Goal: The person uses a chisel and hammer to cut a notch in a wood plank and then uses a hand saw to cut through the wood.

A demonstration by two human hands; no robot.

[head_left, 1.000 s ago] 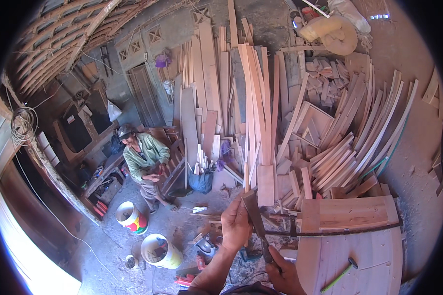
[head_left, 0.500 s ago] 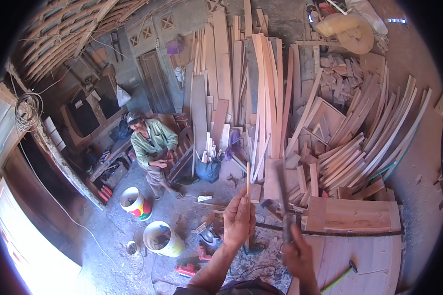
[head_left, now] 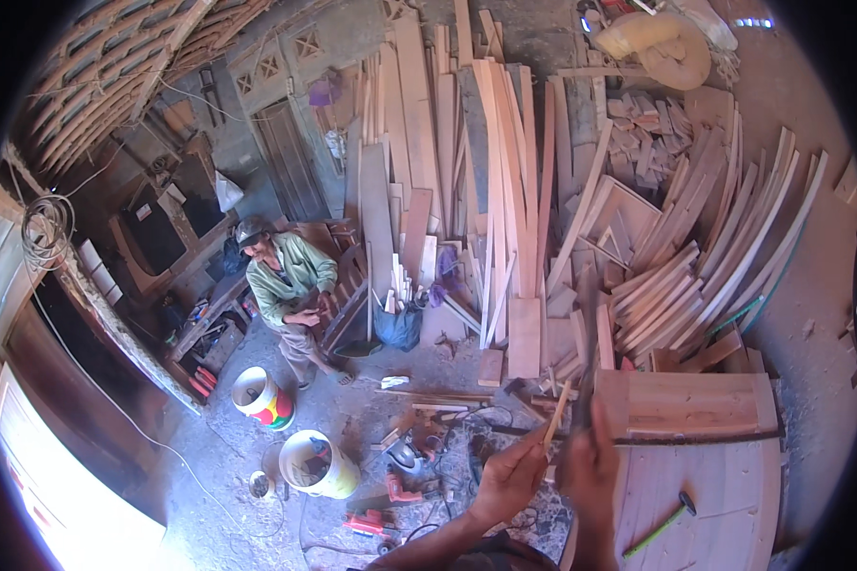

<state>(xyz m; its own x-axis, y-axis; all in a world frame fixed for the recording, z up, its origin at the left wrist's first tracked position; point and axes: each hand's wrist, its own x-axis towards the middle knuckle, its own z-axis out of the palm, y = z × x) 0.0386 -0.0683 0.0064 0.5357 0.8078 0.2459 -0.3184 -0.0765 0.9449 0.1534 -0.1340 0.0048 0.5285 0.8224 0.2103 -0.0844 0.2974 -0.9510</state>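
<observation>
My left hand (head_left: 510,480) is closed around a thin, light wooden stick (head_left: 558,411), which tilts up and to the right out of the fingers. Close beside it, my right hand (head_left: 588,471) grips a long, dark machete (head_left: 588,347) with its blade pointing up. Motion smears the blade, and its handle is mostly hidden in the fist. The stick's tip is right next to the lower part of the blade; I cannot tell whether they touch.
A wooden panel (head_left: 705,476) with a green-handled hammer (head_left: 659,526) lies at right. Left are two buckets (head_left: 292,466) (head_left: 249,400), red power tools (head_left: 405,490) and cables on the floor. A person (head_left: 290,285) sits beyond. Tall boards (head_left: 505,171) lean at the back.
My left hand has moved right and down, bringing the stick from upright to tilted beside the machete. My right hand and the machete have shifted slightly right and up.
</observation>
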